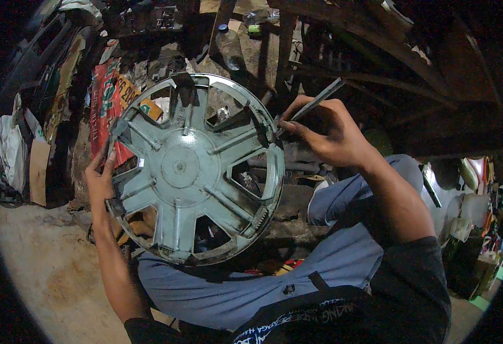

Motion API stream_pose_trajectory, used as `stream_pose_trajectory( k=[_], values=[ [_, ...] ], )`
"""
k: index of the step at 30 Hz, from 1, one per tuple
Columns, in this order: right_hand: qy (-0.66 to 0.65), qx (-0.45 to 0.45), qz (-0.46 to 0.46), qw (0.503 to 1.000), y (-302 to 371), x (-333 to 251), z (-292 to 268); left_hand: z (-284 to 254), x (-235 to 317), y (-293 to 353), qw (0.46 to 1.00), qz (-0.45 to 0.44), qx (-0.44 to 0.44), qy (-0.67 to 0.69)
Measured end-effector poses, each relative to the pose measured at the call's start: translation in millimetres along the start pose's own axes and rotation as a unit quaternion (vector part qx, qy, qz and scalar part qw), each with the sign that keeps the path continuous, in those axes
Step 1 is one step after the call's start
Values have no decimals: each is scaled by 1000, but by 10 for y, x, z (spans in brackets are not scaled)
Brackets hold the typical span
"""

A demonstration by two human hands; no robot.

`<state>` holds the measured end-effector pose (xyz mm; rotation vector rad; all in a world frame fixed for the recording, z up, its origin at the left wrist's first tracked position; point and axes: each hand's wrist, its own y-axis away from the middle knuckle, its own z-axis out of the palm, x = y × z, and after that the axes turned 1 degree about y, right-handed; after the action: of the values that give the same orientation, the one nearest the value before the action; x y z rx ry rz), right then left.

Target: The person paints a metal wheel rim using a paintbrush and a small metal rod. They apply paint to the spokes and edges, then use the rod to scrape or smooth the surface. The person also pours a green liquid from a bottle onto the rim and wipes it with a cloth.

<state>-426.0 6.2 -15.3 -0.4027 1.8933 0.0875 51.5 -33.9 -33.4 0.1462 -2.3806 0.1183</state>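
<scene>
A large round grey-green wheel cover with several spokes and open windows is tilted up over my lap, its ribbed side toward me. My left hand grips its left rim, thumb on the near side and fingers partly hidden. My right hand is at the upper right rim, its fingers pinched around a slim grey metal bar. That bar slants up and to the right out of the grip. Its lower end is hidden by the fingers, beside a dark, rough patch on the rim.
Behind the wheel cover lie a red printed sheet and a yellow plate. A clear bottle with a blue cap stands further back. Wooden beams cross the upper right. A cardboard piece leans at the left.
</scene>
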Motion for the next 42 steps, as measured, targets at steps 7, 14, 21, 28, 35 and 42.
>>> stream_pose_trajectory(
  k=[7, 14, 21, 28, 35, 42],
  values=[
    [102, 76, -53, 990, -220, 194, 51, -8, 123, -60, 999, 17, -45, 20],
    [21, 70, -33, 997, -341, 165, 18, 37, 272, -20, 998, 33, -44, -9],
    [54, 6, 51, 997, -229, 91, -98, 78, 167, -88, 997, 43, -57, 26],
    [-36, -45, 75, 996, -28, -85, -183, 76, 170, -96, 995, 38, -72, 56],
    [12, -51, 18, 998, -123, 65, -200, 31, 328, -75, 995, 34, -89, 5],
    [-11, -83, 80, 993, -66, -73, -230, 49, 264, -104, 996, 31, -86, 21]
  ],
)
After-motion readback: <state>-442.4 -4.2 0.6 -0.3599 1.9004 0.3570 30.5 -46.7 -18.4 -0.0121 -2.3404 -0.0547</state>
